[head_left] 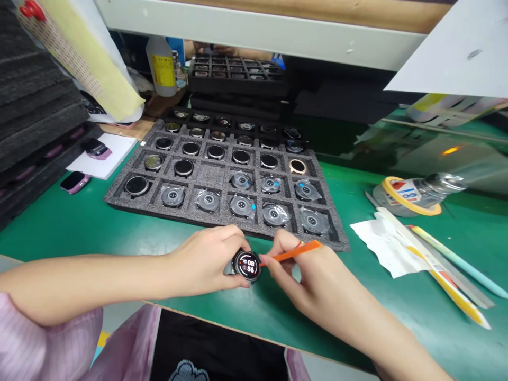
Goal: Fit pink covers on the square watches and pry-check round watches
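Observation:
My left hand (206,259) grips a round watch body (246,264) near the front edge of the green table; its lit face shows 08 56. My right hand (301,275) pinches a thin orange stick (296,251) whose tip touches the right side of the watch. Just behind both hands lies a grey foam tray (127,198) with a grid of pockets. Its near rows hold round watch bodies in clear bags (273,213); farther rows hold bare ones with dark faces (183,167).
Black foam trays (236,69) are stacked at the back, with more on the left (35,100). A bottle with a yellow label (162,66) stands behind the tray. Two pink watches (75,181) lie left. Tape roll (408,196), crumpled paper (387,243) and pens (456,262) lie right.

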`<move>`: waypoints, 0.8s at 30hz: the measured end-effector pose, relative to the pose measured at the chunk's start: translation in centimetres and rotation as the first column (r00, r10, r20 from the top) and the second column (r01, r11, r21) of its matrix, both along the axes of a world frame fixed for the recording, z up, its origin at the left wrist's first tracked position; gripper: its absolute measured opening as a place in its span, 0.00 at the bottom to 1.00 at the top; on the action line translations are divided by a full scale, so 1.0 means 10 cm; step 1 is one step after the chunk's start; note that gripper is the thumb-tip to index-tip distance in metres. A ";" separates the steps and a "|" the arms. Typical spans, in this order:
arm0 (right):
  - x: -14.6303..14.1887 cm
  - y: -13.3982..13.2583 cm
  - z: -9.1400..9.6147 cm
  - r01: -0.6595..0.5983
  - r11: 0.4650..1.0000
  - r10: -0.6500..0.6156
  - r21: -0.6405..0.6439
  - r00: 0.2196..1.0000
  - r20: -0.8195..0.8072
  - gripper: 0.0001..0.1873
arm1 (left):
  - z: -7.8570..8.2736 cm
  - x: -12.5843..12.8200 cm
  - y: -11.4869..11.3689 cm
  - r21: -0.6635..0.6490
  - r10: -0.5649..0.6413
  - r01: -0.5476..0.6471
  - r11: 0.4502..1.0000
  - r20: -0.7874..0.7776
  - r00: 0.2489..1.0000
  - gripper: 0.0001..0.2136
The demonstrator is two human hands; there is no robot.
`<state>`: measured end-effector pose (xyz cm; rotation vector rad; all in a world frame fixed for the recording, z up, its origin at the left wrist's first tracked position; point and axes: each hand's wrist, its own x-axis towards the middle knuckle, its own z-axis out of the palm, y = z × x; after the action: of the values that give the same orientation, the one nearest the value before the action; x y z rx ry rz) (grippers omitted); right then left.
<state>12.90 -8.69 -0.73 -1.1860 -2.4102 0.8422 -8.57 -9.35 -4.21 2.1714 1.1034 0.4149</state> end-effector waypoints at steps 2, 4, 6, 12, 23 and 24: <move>-0.04 -0.03 0.04 -0.061 0.997 0.062 -0.052 0.998 0.010 0.11 | 0.01 0.01 -0.01 -0.002 0.000 0.000 1.000 0.000 1.000 0.18; -0.12 -0.05 0.02 -0.117 0.991 0.116 -0.066 0.993 -0.021 0.11 | 0.02 0.01 -0.01 -0.009 0.002 -0.002 1.000 -0.006 1.000 0.16; -0.19 -0.03 -0.02 -0.121 0.992 0.119 -0.028 0.991 -0.065 0.11 | 0.03 0.01 -0.01 -0.010 0.008 -0.008 1.000 -0.019 1.000 0.14; -0.07 0.17 -0.08 0.024 0.997 -0.029 -0.071 0.997 -0.070 0.10 | 0.02 0.00 -0.02 0.076 -0.012 0.017 0.997 -0.062 0.998 0.18; 0.03 0.20 -0.14 0.061 0.973 0.023 0.223 0.934 -0.357 0.07 | -0.04 -0.01 -0.02 0.303 -0.143 0.116 0.946 0.067 0.988 0.14; 0.01 0.20 -0.15 0.051 0.969 0.041 0.241 0.930 -0.364 0.05 | -0.04 -0.01 -0.02 0.315 -0.169 0.132 0.940 0.092 0.981 0.14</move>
<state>12.96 -6.73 -2.22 -0.8528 -2.1275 0.6673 -8.68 -9.56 -4.56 2.4472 0.8442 0.6743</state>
